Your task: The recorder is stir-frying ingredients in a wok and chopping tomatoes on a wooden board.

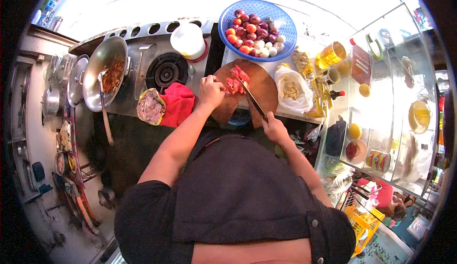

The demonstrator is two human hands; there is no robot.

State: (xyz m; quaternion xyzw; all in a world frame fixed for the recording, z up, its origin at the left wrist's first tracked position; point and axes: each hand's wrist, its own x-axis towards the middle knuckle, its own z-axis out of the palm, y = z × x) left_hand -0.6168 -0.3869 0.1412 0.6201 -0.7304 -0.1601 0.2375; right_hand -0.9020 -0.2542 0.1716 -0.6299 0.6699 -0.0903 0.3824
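Note:
A round wooden chopping board, with a gap in its near side, lies before me. Cut tomato pieces are heaped on its left half. My right hand grips the handle of a kitchen knife, whose blade points away from me and reaches the tomato. At the board's left edge is my left hand, fingers bent and close to the pieces; whether it pinches one is hidden. Just left of that hand lies a red cloth beside an opened bag.
Behind the board stands a blue plastic basket of onions, tomatoes and garlic. A plastic bag of peeled garlic sits at right. Further left are a gas burner, a white tub and a wok with a ladle. Glass shelving borders the right.

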